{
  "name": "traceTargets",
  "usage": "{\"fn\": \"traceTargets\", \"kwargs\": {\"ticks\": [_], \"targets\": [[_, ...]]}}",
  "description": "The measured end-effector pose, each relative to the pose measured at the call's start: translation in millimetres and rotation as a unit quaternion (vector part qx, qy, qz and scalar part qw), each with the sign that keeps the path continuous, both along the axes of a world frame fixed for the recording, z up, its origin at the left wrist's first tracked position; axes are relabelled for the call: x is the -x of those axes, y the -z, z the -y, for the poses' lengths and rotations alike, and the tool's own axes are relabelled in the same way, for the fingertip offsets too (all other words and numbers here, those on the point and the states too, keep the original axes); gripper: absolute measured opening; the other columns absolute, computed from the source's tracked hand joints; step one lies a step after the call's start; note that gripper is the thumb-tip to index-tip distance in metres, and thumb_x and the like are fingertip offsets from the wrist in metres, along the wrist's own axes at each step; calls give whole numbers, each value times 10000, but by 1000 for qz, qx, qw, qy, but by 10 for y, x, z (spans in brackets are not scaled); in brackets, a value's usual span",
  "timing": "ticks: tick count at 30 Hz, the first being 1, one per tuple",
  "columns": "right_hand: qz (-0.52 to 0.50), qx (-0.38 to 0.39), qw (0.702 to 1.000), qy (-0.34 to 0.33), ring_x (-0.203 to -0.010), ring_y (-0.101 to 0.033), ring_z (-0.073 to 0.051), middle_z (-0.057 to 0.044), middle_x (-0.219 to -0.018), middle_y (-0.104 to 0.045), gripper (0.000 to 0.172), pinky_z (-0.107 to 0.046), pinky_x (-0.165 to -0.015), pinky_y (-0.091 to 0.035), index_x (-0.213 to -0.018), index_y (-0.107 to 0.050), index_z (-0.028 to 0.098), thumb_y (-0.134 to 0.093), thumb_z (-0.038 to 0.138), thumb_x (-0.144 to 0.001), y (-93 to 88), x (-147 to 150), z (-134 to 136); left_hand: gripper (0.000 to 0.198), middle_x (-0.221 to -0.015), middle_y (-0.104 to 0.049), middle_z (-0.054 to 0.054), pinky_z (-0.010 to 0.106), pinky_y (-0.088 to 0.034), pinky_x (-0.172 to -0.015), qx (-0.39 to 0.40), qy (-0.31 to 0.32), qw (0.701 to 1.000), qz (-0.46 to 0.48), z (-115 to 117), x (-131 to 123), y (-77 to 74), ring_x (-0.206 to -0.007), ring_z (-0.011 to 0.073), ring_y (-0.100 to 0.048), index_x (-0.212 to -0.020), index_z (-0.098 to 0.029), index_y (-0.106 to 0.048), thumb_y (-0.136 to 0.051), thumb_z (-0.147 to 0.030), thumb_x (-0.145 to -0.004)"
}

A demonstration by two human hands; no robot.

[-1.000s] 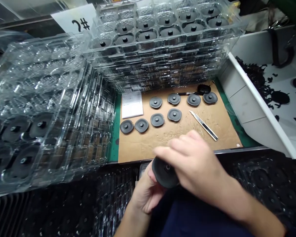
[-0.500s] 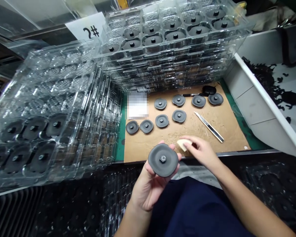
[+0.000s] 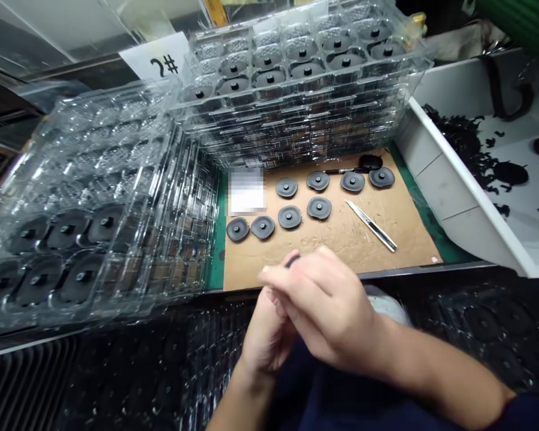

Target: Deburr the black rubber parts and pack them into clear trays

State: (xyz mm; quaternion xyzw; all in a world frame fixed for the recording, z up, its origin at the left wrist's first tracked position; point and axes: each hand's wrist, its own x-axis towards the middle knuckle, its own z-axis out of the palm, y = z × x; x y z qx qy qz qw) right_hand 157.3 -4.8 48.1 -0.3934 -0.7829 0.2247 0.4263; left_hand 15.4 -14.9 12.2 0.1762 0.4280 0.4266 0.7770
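Here we are at the near edge of the counter, and the two hands are pressed close together. The right hand is curled over the left hand, fingers closed, with a dark rubber piece just peeking out above them. Most of that piece is hidden, and the left hand's grip can't be made out behind the right! Just beyond them lies a brown cardboard sheet on a green mat, with eight dark rubber discs set out in two rows. To their right sits a utility knife, and at the far edge a pen lies beside a black rubber piece. Stacked clear plastic trays tower on the far side, more fill the left, and a "2#" card stands behind them. Over on the right, a white bin holds black rubber scraps.
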Motion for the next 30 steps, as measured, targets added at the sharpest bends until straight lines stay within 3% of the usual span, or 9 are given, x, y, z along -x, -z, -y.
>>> {"fn": "traceTargets", "kwargs": {"ticks": [3,6,9,13,16,19,22,24,30], "targets": [[14,26,996,-85,-779,-533,-143,-49,-858,-626,244,-295,-700,-403,-1093,-570,123,-453,95,-881,30,-112,88,485,-1066,-697,12,276,-494,-913,-9,-2,999,42,0,42,-30,-1012,196,-636,-1104,-271,-640,-793,-226,-645],[64,63,996,-20,-688,-489,-134,-39,-792,-609,234,-293,-641,-376,-1072,-584,126,-449,87,-885,58,-225,152,555,-1067,-701,16,215,-528,-803,14,-3,999,40,9,76,-30,-916,169,-666,-1109,-268,-641,-827,-223,-589],[91,0,995,52,-693,-475,-151,-60,-809,-621,243,-319,-649,-359,-1054,-616,133,-430,106,-900,74,-228,77,647,-1136,-676,29,220,-497,-865,35,0,999,20,21,72,-25,-1011,182,-632,-1187,-255,-597,-831,-251,-584],[-2,-45,999,-15,-739,-522,-142,-38,-851,-646,260,-311,-713,-403,-1037,-648,201,-412,170,-933,154,-193,-152,744,-1262,-597,93,309,-498,-897,28,35,997,57,39,95,-43,-1056,255,-610,-1246,-210,-551,-827,-381,-577],[-94,129,987,13,-869,-587,-134,-32,-981,-655,274,-272,-767,-460,-1118,-614,224,-406,200,-941,403,-253,-244,686,-1304,-566,109,322,-533,-836,21,70,988,138,55,148,-33,-1021,283,-637,-1232,-235,-563,-789,-431,-614],[-58,272,956,94,-962,-598,-163,-36,-1081,-649,271,-292,-807,-481,-1135,-605,234,-433,271,-929,849,-360,-227,597,-1331,-549,93,324,-524,-871,21,79,979,189,63,187,25,-1089,298,-608,-1215,-269,-574,-745,-433,-668],[-5,306,945,115,-956,-614,-204,-60,-1000,-682,247,-357,-854,-471,-1033,-660,200,-470,272,-893,1265,-458,-180,563,-1291,-584,89,331,-517,-892,31,78,975,204,57,189,93,-1109,301,-597,-1217,-261,-574,-717,-425,-699],[1,307,944,121,-941,-623,-208,-64,-1000,-688,253,-360,-849,-475,-1030,-665,195,-477,275,-880,1380,-502,-176,558,-1266,-604,85,337,-511,-905,38,76,974,208,48,175,118,-1109,301,-597,-1217,-257,-574,-709,-428,-703],[-14,272,944,188,-881,-612,-175,-52,-1098,-650,299,-295,-748,-487,-1135,-604,211,-438,304,-904,1063,-525,-268,557,-1262,-604,74,324,-502,-911,34,87,970,226,18,127,113,-1105,283,-602,-1217,-259,-572,-712,-428,-704]]}}
